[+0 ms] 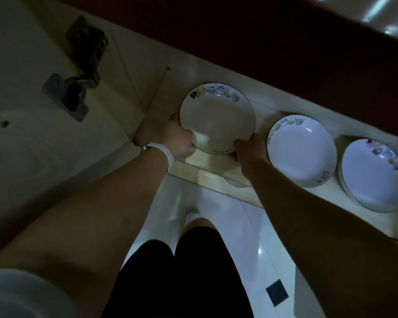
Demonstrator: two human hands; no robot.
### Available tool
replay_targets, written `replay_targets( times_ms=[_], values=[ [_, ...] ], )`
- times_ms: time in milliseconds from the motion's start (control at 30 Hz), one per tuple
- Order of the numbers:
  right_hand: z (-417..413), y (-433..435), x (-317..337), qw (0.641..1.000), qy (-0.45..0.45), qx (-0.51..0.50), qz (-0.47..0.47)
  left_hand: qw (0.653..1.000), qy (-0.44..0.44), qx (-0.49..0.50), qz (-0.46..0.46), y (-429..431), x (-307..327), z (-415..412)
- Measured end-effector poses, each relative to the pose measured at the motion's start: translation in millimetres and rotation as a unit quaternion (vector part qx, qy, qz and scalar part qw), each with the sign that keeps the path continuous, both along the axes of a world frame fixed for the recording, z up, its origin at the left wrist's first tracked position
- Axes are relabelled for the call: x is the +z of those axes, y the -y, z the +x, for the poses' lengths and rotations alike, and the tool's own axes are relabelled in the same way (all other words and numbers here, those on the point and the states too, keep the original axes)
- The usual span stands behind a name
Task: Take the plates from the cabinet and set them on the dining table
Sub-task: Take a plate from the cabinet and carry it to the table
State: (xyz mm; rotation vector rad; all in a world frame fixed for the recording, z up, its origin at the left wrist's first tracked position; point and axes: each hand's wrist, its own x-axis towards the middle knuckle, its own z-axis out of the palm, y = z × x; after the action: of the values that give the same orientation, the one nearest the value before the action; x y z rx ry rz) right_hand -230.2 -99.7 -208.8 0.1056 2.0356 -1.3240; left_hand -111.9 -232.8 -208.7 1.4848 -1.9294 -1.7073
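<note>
From the head view, you hold one plate [217, 118] between both hands over the left end of the cabinet shelf [207, 173]. Your left hand [178, 140] grips its left rim, thumb lying over the edge; a white band [163, 153] circles that wrist. Your right hand [247, 149] grips the near right rim, fingers curled underneath. Whether the plate is lifted clear of the shelf or touching it, you cannot tell.

A second plate [301, 151] lies flat on the shelf just beside your right hand, and a third [375, 175] lies further right, resting on what looks like another rim below it. All three are white with a dark edge line and a coloured print on the rim.

The open door [44, 111], with its hinge [75, 88], stands to the left. Below the shelf are the pale tiled floor [262, 237] and your dark shorts [177, 276].
</note>
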Motion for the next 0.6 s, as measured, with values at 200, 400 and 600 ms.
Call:
replay_targets(
  times_ms=[200, 400, 600],
  values=[
    [22, -26, 14, 1.0, 0.001, 0.002, 0.016, 0.999, -0.031, -0.003, 0.015, -24, 22, 29],
    [71, -70, 62, 1.0, 0.027, 0.005, -0.005, 0.999, -0.033, 0.01, 0.035, -58, 70, 77],
    [126, -123, 146, 1.0, 0.005, -0.007, 0.028, 0.994, -0.042, 0.008, 0.101, -108, 148, 127]
  ],
)
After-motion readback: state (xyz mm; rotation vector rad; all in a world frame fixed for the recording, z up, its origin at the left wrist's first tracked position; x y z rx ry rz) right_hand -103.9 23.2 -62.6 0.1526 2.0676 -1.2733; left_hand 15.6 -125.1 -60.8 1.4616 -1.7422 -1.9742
